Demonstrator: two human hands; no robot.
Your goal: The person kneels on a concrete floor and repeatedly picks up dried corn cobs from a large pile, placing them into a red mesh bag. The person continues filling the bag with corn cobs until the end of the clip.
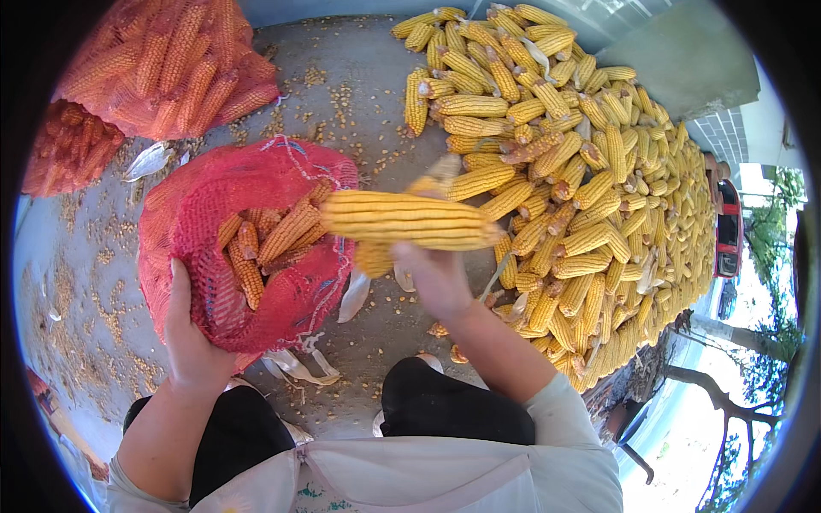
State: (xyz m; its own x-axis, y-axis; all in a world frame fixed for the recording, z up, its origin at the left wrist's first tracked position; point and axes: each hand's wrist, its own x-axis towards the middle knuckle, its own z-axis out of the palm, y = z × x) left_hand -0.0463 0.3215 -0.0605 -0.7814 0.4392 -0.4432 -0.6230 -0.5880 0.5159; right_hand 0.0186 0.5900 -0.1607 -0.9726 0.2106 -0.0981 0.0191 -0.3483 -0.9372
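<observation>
My left hand (195,336) grips the near left rim of a red mesh sack (154,224), its thumb up along the outside. The sack's mouth faces up, with several corn cobs (292,234) inside. My right hand (436,276), blurred, holds corn ears between the sack and the heap. One large yellow ear (410,220) lies across the top of that hand, its left end over the sack's right rim. Parts of other ears show behind and below it; their exact number is unclear. To the right lies a big heap of yellow corn ears (551,160).
Full red mesh sacks (173,70) of corn stand at the upper left, one smaller (77,147). Loose kernels and a dry husk (149,160) lie on the concrete floor (346,77). A grey board (689,61) leans behind the heap. A red vehicle (728,227) stands far right.
</observation>
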